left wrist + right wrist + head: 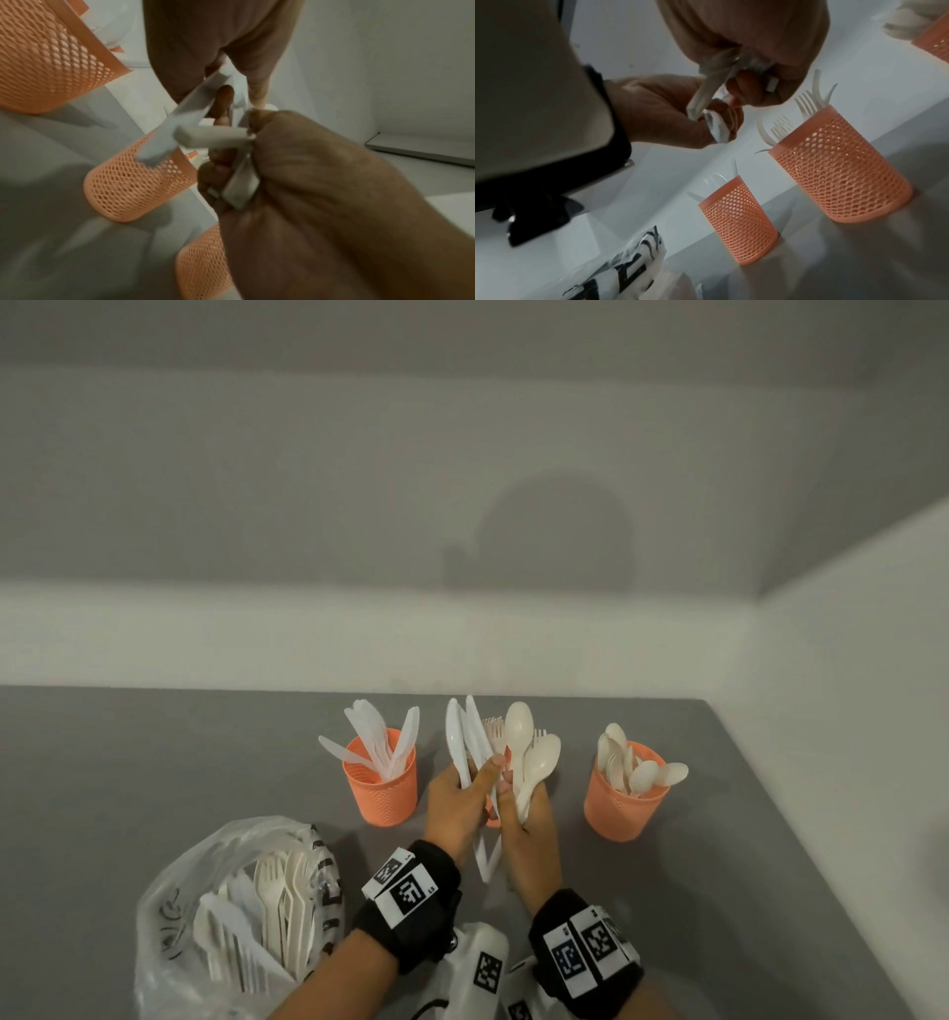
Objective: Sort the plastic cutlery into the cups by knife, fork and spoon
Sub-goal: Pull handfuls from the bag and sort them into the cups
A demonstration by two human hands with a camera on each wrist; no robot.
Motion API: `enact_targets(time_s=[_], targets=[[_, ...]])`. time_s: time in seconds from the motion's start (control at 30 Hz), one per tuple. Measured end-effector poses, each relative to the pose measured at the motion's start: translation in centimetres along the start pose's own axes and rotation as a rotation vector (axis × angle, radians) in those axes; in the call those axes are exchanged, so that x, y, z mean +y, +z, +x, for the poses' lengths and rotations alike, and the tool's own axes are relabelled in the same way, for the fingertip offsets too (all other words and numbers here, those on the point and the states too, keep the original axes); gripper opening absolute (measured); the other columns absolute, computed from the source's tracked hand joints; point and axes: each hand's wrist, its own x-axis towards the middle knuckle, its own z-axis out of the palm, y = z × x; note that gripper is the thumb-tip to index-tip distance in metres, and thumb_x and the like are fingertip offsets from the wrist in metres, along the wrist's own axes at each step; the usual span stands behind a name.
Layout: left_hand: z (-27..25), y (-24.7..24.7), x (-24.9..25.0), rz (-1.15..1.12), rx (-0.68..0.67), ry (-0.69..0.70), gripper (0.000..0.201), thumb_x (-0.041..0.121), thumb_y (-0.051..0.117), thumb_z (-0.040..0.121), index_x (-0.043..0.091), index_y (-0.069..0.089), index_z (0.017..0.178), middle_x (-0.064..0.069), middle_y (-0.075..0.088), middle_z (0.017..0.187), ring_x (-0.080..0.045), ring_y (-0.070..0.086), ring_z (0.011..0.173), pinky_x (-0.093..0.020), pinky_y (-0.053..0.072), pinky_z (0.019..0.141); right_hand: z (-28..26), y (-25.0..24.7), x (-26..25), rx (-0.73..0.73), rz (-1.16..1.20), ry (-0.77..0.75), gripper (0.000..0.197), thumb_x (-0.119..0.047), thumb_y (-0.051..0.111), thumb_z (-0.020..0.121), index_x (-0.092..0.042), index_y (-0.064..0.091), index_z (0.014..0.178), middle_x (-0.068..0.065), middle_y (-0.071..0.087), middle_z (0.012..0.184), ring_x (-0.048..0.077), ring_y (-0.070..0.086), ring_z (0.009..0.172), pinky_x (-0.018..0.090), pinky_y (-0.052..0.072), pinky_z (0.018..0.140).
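Note:
Three orange mesh cups stand in a row on the grey table. The left cup (380, 788) holds knives, the right cup (624, 806) holds spoons, and the middle cup (839, 172), with forks in it, is mostly hidden behind my hands in the head view. My left hand (475, 785) grips a bunch of white knives (462, 737), blades up. Close beside it, my right hand (516, 796) grips several cream spoons (531, 747), bowls up. Both hands hover just in front of the middle cup, with the handles crossing below the palms.
A crumpled clear plastic bag (215, 906) at the front left holds more forks and knives. Walls close off the table at the back and on the right. Bare grey table surface (744, 891) lies to the right of my hands.

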Motion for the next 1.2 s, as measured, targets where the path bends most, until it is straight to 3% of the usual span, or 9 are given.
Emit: enact_targets(time_s=[0.37, 0.53, 0.67, 0.73, 0.8, 0.87, 1.0, 1.07, 1.2], targets=[[-0.3, -0.4, -0.2, 0.033, -0.012, -0.027, 0.034, 0.02, 0.039, 0.099, 0.005, 0.056, 0.073, 0.004, 0.054, 0.046, 0.0, 0.047, 0.034, -0.011, 0.037, 0.038, 0.6, -0.2, 0.6, -0.037, -0.042, 0.029, 0.053, -0.026, 0.049, 0.095, -0.02, 0.03, 0.144, -0.007, 0.059, 0.127, 0.003, 0.058, 0.113, 0.033, 0.047, 0.101], [0.0, -0.4, -0.5, 0.019, -0.008, -0.023, 0.02, 0.021, 0.054, 0.093, 0.005, 0.061, 0.085, -0.001, 0.062, 0.061, -0.002, 0.059, 0.047, -0.013, 0.042, 0.043, 0.6, -0.2, 0.8, -0.081, -0.034, 0.046, 0.056, -0.036, 0.049, 0.092, -0.023, 0.03, 0.143, -0.006, 0.059, 0.128, 0.003, 0.057, 0.114, 0.027, 0.045, 0.1], [0.6, -0.6, -1.3, 0.083, 0.03, -0.001, 0.025, 0.024, 0.045, 0.096, 0.005, 0.062, 0.097, -0.005, 0.066, 0.075, -0.01, 0.064, 0.059, -0.016, 0.049, 0.049, 1.0, -0.2, 1.5, -0.111, -0.064, 0.099, 0.067, -0.057, 0.047, 0.082, -0.027, 0.034, 0.141, 0.004, 0.065, 0.117, 0.014, 0.064, 0.093, 0.032, 0.053, 0.079], [0.9, -1.1, -1.4, 0.113, 0.072, 0.02, 0.027, 0.021, 0.038, 0.099, 0.006, 0.058, 0.094, -0.005, 0.064, 0.075, -0.013, 0.061, 0.063, -0.014, 0.048, 0.051, 1.3, -0.3, 1.8, -0.102, -0.083, 0.116, 0.072, -0.067, 0.045, 0.078, -0.029, 0.036, 0.139, 0.004, 0.065, 0.116, 0.019, 0.065, 0.096, 0.041, 0.054, 0.081], [1.4, -1.9, -1.2, 0.103, 0.122, 0.031, 0.028, 0.019, 0.035, 0.1, 0.006, 0.055, 0.086, -0.012, 0.062, 0.078, -0.019, 0.058, 0.067, -0.021, 0.048, 0.06, 1.7, -0.7, 1.9, -0.056, -0.091, 0.134, 0.058, -0.055, 0.043, 0.085, -0.023, 0.044, 0.134, 0.0, 0.069, 0.101, 0.018, 0.066, 0.091, 0.041, 0.054, 0.081], [2.0, -2.8, -0.5, 0.027, 0.163, 0.015, 0.025, 0.016, 0.036, 0.099, 0.011, 0.053, 0.081, -0.015, 0.061, 0.076, -0.025, 0.059, 0.067, -0.032, 0.051, 0.066, 1.8, -1.2, 1.7, 0.0, -0.049, 0.168, 0.03, -0.032, 0.04, 0.096, -0.015, 0.054, 0.116, 0.0, 0.061, 0.07, 0.019, 0.061, 0.065, 0.033, 0.053, 0.061], [4.0, -4.8, 2.3, -0.082, 0.306, 0.083, 0.021, 0.017, 0.044, 0.096, 0.015, 0.04, 0.075, -0.001, 0.04, 0.054, -0.012, 0.039, 0.04, -0.02, 0.04, 0.037, 1.7, -1.5, 1.0, -0.023, -0.063, 0.16, 0.017, -0.017, 0.036, 0.099, -0.02, 0.053, 0.099, -0.009, 0.042, 0.057, 0.007, 0.038, 0.051, 0.017, 0.035, 0.048], [5.4, -5.6, 4.2, 0.004, 0.386, 0.19, 0.034, 0.028, 0.051, 0.093, 0.015, 0.04, 0.063, 0.004, 0.036, 0.046, -0.009, 0.034, 0.035, -0.018, 0.033, 0.036, 1.8, -1.5, 0.3, -0.069, -0.027, 0.209, 0.019, -0.023, 0.036, 0.1, -0.014, 0.053, 0.1, -0.007, 0.034, 0.055, 0.003, 0.03, 0.044, 0.016, 0.027, 0.042], [7.8, -7.2, 7.5, 0.07, 0.492, 0.356, 0.048, 0.041, 0.057, 0.088, 0.013, 0.042, 0.052, 0.0, 0.041, 0.042, -0.004, 0.04, 0.032, -0.014, 0.041, 0.041, 1.7, -1.8, -1.7, -0.169, 0.037, 0.271, 0.032, -0.033, 0.032, 0.1, -0.01, 0.05, 0.089, 0.002, 0.034, 0.052, 0.004, 0.028, 0.033, 0.015, 0.024, 0.034]])
